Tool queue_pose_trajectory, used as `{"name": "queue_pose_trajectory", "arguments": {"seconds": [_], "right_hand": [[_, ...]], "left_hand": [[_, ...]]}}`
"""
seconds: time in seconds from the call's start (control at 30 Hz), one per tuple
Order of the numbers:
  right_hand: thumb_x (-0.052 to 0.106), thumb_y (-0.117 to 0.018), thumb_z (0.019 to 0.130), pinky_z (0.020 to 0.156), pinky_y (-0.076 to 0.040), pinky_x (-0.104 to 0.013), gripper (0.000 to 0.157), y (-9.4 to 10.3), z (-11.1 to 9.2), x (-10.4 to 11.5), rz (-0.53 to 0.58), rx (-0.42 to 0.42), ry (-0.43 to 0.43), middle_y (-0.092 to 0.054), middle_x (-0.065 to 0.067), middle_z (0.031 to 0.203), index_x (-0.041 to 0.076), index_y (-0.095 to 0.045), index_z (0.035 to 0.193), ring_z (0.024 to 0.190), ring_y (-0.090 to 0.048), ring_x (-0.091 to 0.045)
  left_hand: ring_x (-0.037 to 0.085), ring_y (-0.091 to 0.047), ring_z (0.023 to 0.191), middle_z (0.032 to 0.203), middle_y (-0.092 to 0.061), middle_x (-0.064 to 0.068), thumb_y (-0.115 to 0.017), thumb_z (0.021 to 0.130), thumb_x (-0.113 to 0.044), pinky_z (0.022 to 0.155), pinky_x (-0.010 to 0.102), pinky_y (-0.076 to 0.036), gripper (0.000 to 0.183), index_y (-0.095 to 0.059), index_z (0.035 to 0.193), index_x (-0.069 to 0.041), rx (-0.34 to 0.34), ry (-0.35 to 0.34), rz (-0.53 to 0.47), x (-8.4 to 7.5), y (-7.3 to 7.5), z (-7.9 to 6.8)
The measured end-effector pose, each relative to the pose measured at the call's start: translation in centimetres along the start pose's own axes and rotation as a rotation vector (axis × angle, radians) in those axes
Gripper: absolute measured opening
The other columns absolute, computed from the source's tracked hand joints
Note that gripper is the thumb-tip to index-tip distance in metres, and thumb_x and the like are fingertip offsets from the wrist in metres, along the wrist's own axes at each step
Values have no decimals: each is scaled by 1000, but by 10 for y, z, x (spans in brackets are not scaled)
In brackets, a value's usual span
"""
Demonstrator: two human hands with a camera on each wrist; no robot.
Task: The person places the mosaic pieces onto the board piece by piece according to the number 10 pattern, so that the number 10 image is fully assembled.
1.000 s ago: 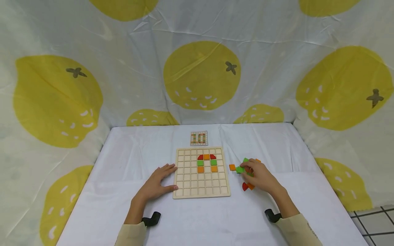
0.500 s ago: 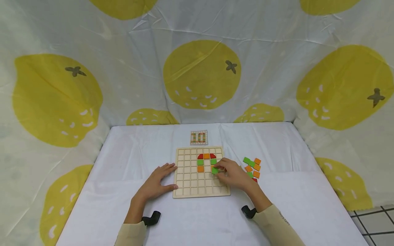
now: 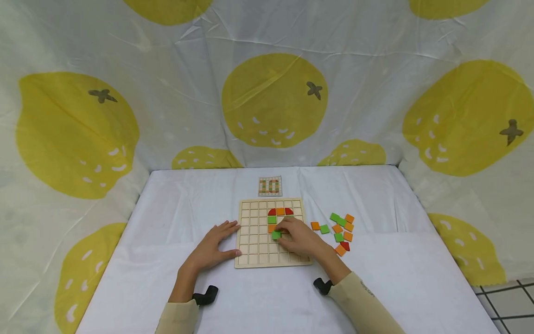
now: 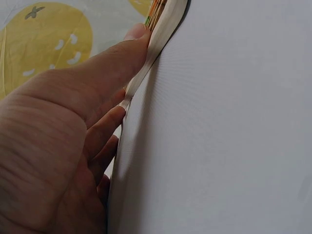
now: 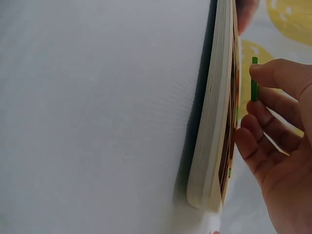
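Observation:
A wooden grid board [image 3: 253, 247] lies on the white-covered table. My left hand [image 3: 213, 247] rests at its left edge, thumb and fingertips touching the frame with the fingers spread. In the right wrist view a green square tile [image 5: 254, 83] is pinched between thumb and fingers of my right hand [image 3: 299, 236]. That tile is over the grid, just below an orange tile [image 3: 271, 228] in the left column of the pattern. Above it are a green tile [image 3: 272, 220], a red rounded tile [image 3: 272, 212] and an orange tile [image 3: 280, 211]. My right hand hides the pattern's right column.
Loose orange, green and red tiles [image 3: 338, 237] lie scattered right of the board. Behind the board is a small pattern card [image 3: 270, 186]. A lemon-print cloth [image 3: 274, 99] closes off the back and sides of the table.
My right hand has moved left from the loose tiles onto the board, carrying a green tile across from the right column to the left one. My left hand has stayed put.

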State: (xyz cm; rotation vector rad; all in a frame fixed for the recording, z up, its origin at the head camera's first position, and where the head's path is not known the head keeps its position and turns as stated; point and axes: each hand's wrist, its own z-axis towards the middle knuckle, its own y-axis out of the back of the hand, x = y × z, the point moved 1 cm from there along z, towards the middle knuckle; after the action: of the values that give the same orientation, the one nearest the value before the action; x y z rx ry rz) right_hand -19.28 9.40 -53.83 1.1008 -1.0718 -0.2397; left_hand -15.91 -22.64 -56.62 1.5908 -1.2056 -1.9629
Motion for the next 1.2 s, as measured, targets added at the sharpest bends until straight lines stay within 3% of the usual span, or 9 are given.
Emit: {"name": "queue_pose_trajectory", "arguments": {"seconds": [0.3, 0.67, 1.0, 1.2], "right_hand": [[24, -71, 96, 90, -55, -32, 24, -4, 4, 4, -44, 36, 23, -64, 5, 112, 16, -73, 118, 97, -59, -11], [26, -71, 97, 99, -55, -33, 24, -8, 7, 6, -84, 43, 13, -66, 5, 116, 16, -73, 119, 105, -60, -11], [28, -71, 97, 99, -55, -36, 26, -7, 5, 7, -47, 32, -38, -63, 3, 119, 16, -72, 121, 104, -59, -14], [25, -72, 96, 95, -56, -35, 25, 3, -1, -1, -22, -4, -64, -66, 2, 116, 14, -73, 119, 102, -60, -13]], "left_hand": [[32, -28, 157, 164, -43, 2, -82, 84, -49, 129, 58, -16, 84, -48, 156, -21, 1, 1, -6, -1, 1, 0], [32, -28, 157, 164, -42, 2, -82, 84, -49, 129, 58, -16, 84, -48, 156, -21, 5, 8, -13, -2, 1, -1], [34, -28, 157, 164, -42, 4, -82, 85, -49, 128, 58, -17, 84, -48, 156, -19, 6, 3, -9, -2, 1, 0], [36, -30, 156, 163, -43, 6, -81, 86, -49, 127, 61, -18, 83, -49, 155, -17, 2, -11, -5, -3, 1, -1]]}}
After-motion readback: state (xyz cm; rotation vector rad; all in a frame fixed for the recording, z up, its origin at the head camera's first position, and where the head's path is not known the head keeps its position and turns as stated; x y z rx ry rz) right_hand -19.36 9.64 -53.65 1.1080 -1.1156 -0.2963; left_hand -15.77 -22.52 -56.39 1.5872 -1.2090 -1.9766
